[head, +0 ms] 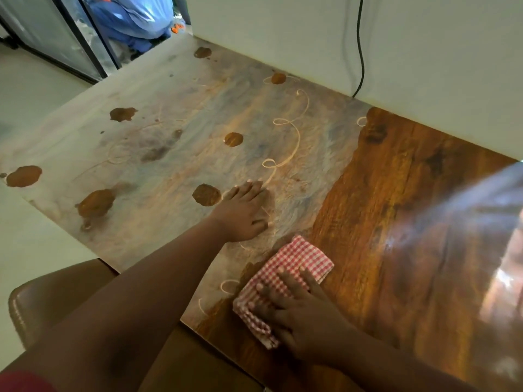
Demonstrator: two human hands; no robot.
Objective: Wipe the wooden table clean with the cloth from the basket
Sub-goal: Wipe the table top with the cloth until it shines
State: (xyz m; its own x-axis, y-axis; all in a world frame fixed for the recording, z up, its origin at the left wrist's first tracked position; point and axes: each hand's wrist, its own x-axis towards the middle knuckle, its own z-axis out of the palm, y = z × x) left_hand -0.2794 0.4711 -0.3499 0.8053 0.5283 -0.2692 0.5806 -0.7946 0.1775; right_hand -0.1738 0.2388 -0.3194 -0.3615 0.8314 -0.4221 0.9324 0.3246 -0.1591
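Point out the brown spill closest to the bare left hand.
The round brown blot just left of the left hand's fingertips; every other blot lies farther off.

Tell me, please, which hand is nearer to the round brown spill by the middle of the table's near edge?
Left. The left hand rests flat on the table with its fingertips just beside the round brown spill. The right hand presses the checked cloth farther toward the person, well apart from it.

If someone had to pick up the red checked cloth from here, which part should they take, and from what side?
Probably the far right corner of the cloth. It lies flat and folded on the wooden table, and the right hand presses on its near half with fingers spread, so only the far edge is bare. Come from the far right and pinch that corner.
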